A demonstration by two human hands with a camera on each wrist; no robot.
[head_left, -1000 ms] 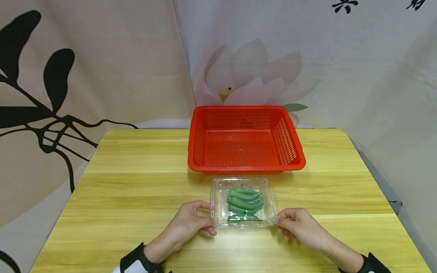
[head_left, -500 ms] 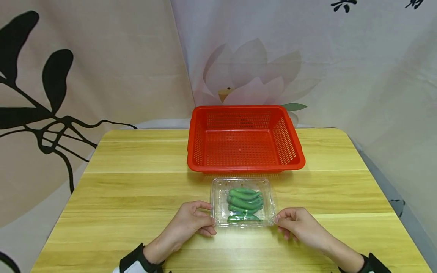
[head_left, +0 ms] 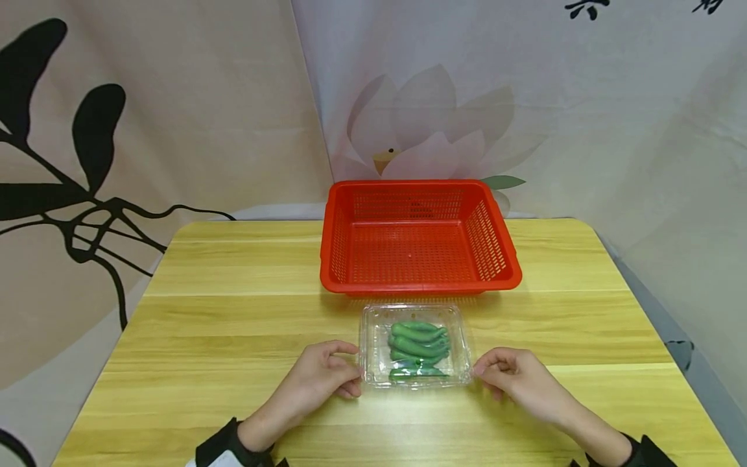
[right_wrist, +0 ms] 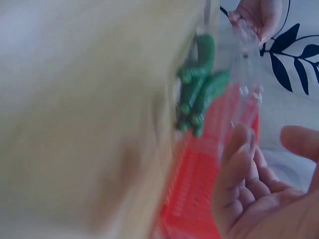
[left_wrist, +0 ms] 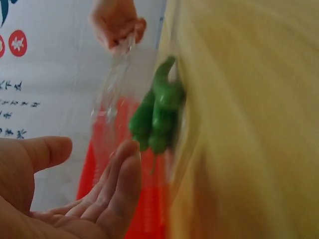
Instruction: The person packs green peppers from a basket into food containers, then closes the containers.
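Observation:
A clear plastic clamshell box [head_left: 376,324] lies closed on the table, with several green peppers [head_left: 417,347] inside it. Just off the box's front left corner is my left hand [head_left: 323,376]; in the left wrist view its thumb stands well apart from the fingers [left_wrist: 117,191], with nothing between them. At the front right corner, my right hand [head_left: 516,379] is beside the box, and the right wrist view has its thumb parted from the loosely bent fingers [right_wrist: 237,174]. Whether any fingertip still touches the box is hard to tell.
Behind the box stands a red plastic basket [head_left: 420,288] with perforated walls and nothing visible in it. Both rest on a wooden table [head_left: 233,324]. A printed cloth backdrop [head_left: 233,97] hangs behind the table's back edge.
Both hands have let go of the box corners and moved slightly outward, the left to the left and the right to the right. The box and basket have stayed put.

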